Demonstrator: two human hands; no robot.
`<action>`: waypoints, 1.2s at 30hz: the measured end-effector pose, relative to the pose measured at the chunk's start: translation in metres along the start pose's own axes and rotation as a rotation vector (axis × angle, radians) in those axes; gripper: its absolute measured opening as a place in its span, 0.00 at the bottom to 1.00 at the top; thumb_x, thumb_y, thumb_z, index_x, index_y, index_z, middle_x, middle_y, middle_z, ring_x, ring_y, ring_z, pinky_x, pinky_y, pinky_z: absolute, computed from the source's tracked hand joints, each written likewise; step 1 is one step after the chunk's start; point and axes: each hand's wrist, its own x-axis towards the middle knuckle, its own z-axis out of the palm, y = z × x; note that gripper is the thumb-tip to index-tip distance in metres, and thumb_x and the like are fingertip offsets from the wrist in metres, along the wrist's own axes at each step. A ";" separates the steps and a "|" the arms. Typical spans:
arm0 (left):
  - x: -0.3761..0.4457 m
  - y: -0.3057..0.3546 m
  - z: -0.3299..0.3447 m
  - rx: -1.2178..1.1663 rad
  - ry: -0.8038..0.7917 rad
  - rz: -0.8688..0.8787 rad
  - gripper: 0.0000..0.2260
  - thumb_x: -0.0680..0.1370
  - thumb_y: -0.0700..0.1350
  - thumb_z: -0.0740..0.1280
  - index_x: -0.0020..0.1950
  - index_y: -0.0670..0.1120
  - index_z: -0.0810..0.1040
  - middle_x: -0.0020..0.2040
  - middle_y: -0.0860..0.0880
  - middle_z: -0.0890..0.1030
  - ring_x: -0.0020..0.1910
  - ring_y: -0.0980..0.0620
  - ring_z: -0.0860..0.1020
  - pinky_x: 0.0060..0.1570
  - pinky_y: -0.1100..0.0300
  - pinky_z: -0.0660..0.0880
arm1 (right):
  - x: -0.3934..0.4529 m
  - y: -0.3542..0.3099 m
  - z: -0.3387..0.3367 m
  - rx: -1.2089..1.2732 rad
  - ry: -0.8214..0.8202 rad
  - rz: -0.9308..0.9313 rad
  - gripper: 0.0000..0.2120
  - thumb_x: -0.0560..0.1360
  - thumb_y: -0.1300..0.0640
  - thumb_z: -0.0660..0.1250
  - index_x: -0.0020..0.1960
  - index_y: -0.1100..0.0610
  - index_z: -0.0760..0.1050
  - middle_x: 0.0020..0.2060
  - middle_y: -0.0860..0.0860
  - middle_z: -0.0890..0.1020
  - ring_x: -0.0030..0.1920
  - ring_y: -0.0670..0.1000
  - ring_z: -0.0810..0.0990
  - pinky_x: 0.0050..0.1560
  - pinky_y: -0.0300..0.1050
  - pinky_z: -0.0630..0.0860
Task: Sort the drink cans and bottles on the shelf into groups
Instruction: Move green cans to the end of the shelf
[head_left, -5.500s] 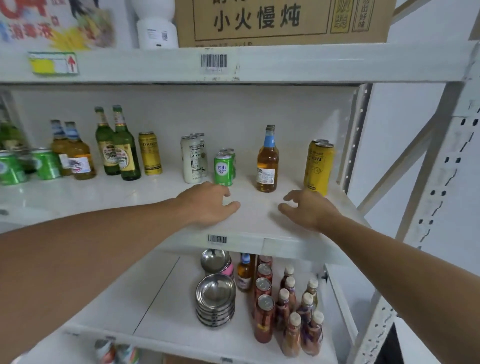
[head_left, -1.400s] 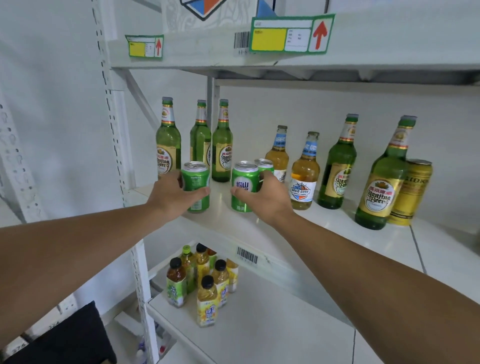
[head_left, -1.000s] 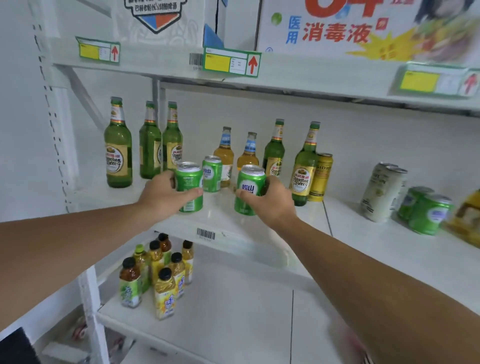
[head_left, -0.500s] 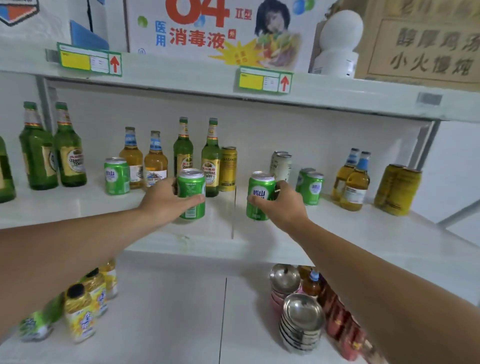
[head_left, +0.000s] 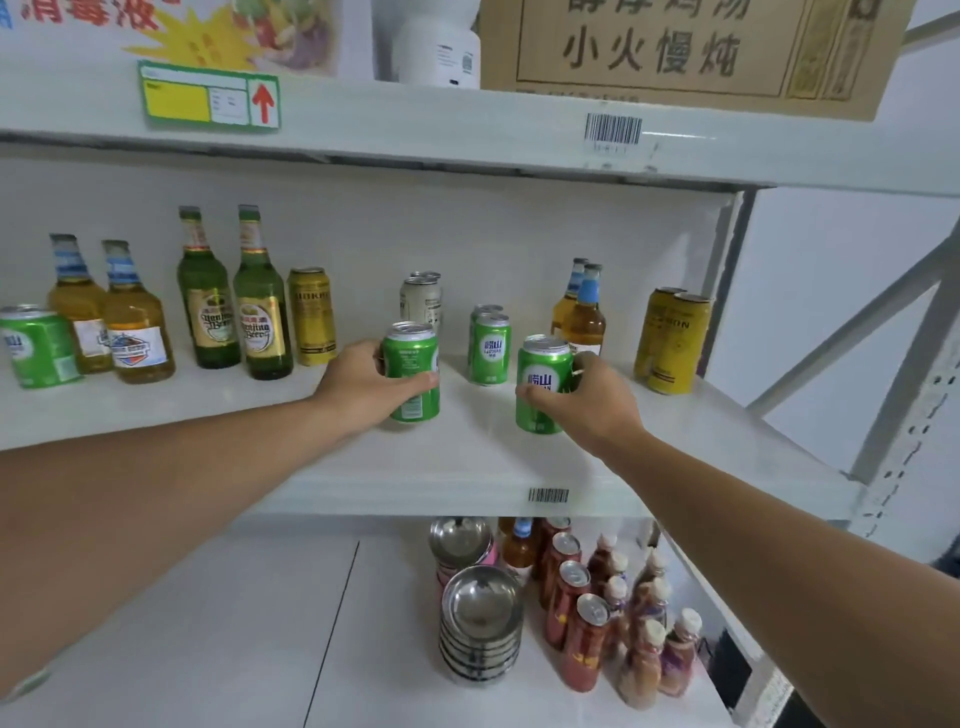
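White shelf (head_left: 467, 467) — pale wall (head_left: 831, 312)

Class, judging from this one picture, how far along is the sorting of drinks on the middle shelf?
Partly done. Already paired: two green bottles and two white cans. In hand: the left hand and right hand each hold a green can, beside the two standing green cans. Left: one green can at far left, and a lone gold can apart from the yellow cans.
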 end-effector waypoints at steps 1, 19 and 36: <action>0.002 0.004 0.011 0.007 -0.012 -0.002 0.16 0.72 0.56 0.83 0.55 0.56 0.85 0.55 0.54 0.88 0.54 0.54 0.86 0.62 0.53 0.82 | 0.002 0.006 -0.006 0.007 0.005 0.008 0.26 0.70 0.36 0.80 0.59 0.48 0.76 0.48 0.45 0.85 0.49 0.49 0.85 0.52 0.53 0.84; 0.073 0.014 0.115 0.018 -0.059 -0.009 0.18 0.70 0.54 0.85 0.55 0.50 0.88 0.49 0.52 0.89 0.50 0.53 0.87 0.53 0.58 0.82 | 0.059 0.057 -0.027 0.008 0.049 0.052 0.32 0.67 0.35 0.81 0.63 0.51 0.78 0.48 0.45 0.85 0.47 0.46 0.85 0.49 0.53 0.86; 0.096 0.007 0.125 0.042 -0.083 -0.001 0.19 0.70 0.55 0.84 0.57 0.50 0.87 0.52 0.50 0.89 0.53 0.48 0.86 0.59 0.49 0.83 | 0.073 0.044 -0.001 0.044 0.001 -0.020 0.28 0.67 0.36 0.81 0.61 0.45 0.78 0.48 0.43 0.86 0.48 0.46 0.86 0.52 0.55 0.86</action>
